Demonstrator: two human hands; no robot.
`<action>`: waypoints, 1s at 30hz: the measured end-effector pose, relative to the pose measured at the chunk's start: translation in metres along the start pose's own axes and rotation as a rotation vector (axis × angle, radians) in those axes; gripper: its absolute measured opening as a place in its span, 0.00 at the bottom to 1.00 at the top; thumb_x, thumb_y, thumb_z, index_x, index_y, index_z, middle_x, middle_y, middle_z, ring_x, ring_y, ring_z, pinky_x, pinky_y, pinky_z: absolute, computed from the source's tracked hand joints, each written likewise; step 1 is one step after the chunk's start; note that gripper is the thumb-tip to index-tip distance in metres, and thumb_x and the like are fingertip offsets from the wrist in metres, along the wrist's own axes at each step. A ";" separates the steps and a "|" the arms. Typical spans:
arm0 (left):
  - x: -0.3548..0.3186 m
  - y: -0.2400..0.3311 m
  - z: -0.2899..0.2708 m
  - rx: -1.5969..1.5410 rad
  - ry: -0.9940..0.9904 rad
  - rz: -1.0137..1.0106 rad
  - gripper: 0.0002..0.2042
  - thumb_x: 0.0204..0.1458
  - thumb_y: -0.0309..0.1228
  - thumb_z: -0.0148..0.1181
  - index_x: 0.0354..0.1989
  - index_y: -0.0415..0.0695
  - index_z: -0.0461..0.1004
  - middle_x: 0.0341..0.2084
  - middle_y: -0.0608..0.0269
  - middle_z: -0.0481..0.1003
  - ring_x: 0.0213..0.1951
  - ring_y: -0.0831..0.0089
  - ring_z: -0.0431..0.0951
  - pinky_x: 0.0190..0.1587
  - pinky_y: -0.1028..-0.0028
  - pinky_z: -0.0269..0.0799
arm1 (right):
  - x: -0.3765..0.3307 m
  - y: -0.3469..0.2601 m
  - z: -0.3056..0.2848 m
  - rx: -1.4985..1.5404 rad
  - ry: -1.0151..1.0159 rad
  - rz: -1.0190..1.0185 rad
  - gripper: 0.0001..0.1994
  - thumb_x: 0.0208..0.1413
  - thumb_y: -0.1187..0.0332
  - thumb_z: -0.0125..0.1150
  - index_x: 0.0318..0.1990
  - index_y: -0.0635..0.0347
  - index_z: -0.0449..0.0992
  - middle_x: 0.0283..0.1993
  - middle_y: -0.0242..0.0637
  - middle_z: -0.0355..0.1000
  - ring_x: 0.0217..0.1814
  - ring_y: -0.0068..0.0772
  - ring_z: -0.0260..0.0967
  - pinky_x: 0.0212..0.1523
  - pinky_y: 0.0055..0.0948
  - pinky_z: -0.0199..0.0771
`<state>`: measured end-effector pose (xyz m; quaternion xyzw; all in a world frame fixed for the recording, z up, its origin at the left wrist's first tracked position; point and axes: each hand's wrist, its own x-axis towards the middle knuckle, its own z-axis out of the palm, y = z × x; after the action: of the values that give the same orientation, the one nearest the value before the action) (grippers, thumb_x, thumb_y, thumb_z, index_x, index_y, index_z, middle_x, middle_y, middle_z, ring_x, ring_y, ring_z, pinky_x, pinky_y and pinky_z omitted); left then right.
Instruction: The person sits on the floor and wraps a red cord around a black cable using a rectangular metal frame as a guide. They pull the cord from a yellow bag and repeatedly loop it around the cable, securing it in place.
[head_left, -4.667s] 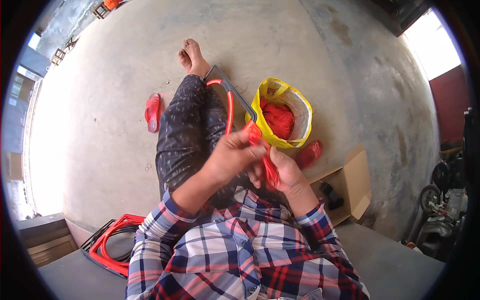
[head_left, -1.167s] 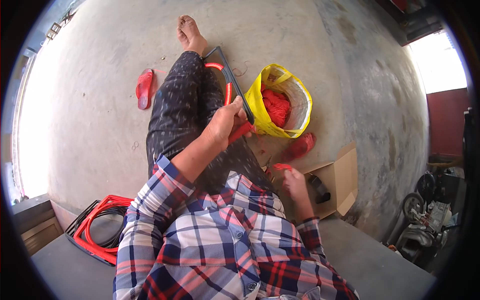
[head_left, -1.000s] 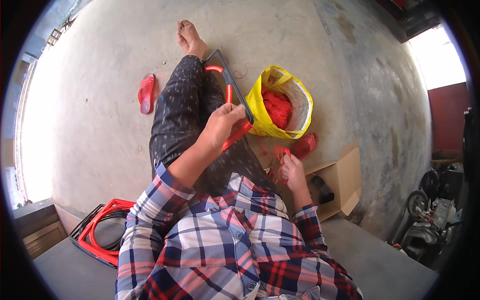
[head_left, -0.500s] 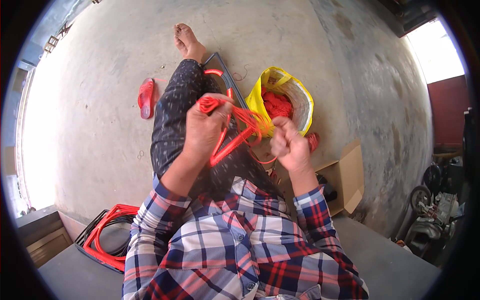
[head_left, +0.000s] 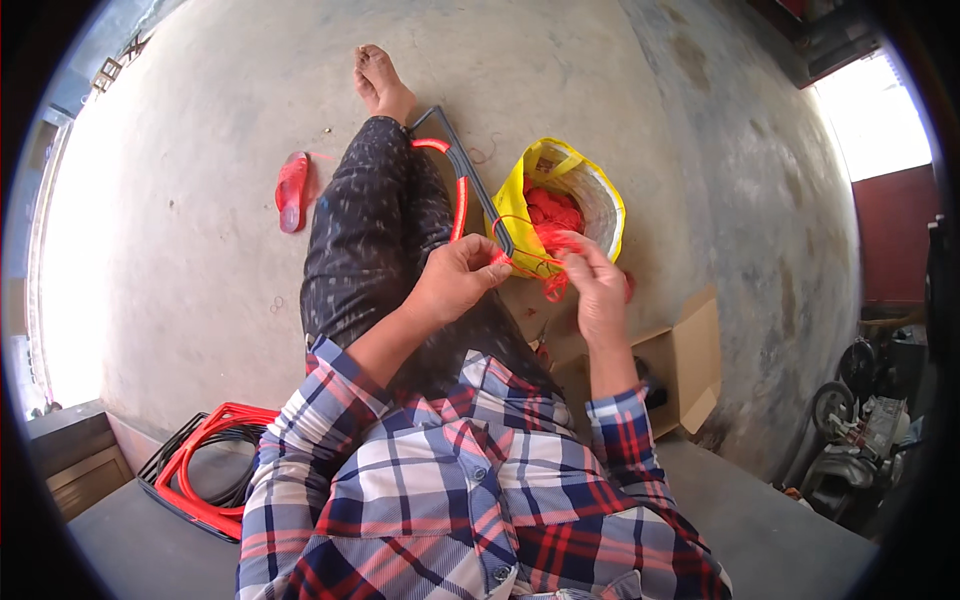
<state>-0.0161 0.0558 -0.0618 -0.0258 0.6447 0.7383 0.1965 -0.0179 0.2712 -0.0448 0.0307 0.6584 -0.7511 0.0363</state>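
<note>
Left hand pinches the near corner of a dark frame by the legs; right hand pinches looped red cord before a yellow bag. Apparently wrapping; the next pull calls for untangled cord.

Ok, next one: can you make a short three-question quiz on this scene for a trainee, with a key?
1. What lies inside the yellow bag?
2. True or false: the open cardboard box is on the person's right.
3. Which grip is nearer the near corner of the black frame? A) left B) right

Key:
1. A tangle of red cord.
2. True.
3. A: the left grip is at that corner, while the right grip holds looped red cord.
</note>
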 end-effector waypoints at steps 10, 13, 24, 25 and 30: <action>0.004 -0.019 0.001 0.064 0.071 0.072 0.07 0.58 0.24 0.63 0.42 0.37 0.74 0.34 0.66 0.78 0.33 0.81 0.76 0.37 0.79 0.75 | -0.061 -0.087 0.049 -0.369 -0.526 -0.465 0.05 0.63 0.69 0.61 0.37 0.60 0.74 0.28 0.29 0.67 0.29 0.27 0.64 0.37 0.29 0.69; 0.004 -0.015 0.005 0.018 0.074 0.047 0.07 0.57 0.24 0.63 0.41 0.37 0.74 0.33 0.66 0.78 0.31 0.82 0.75 0.35 0.79 0.74 | -0.062 -0.105 0.043 0.159 -0.369 -0.333 0.07 0.64 0.65 0.59 0.37 0.58 0.73 0.26 0.27 0.63 0.23 0.23 0.58 0.26 0.25 0.62; 0.013 -0.024 0.007 0.101 0.062 0.025 0.05 0.57 0.24 0.63 0.38 0.38 0.74 0.29 0.67 0.77 0.30 0.82 0.74 0.33 0.79 0.73 | -0.028 -0.092 -0.015 0.358 0.136 -0.237 0.09 0.68 0.64 0.52 0.38 0.58 0.69 0.24 0.24 0.57 0.19 0.16 0.51 0.18 0.19 0.53; 0.013 -0.024 0.007 0.099 0.062 0.021 0.05 0.57 0.24 0.63 0.38 0.38 0.74 0.29 0.67 0.77 0.30 0.82 0.74 0.33 0.79 0.73 | -0.019 -0.062 -0.007 0.146 0.207 -0.132 0.09 0.68 0.64 0.51 0.40 0.59 0.71 0.26 0.25 0.62 0.19 0.14 0.55 0.19 0.18 0.57; 0.010 -0.027 0.007 0.104 0.071 0.072 0.06 0.57 0.25 0.64 0.38 0.38 0.74 0.29 0.67 0.77 0.30 0.83 0.74 0.33 0.79 0.73 | -0.016 0.025 0.030 0.179 0.038 0.250 0.08 0.69 0.65 0.50 0.46 0.60 0.70 0.27 0.27 0.65 0.21 0.16 0.59 0.21 0.19 0.60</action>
<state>-0.0155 0.0673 -0.0893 -0.0186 0.6894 0.7089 0.1480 0.0007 0.2386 -0.0637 0.1299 0.5805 -0.7957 0.1141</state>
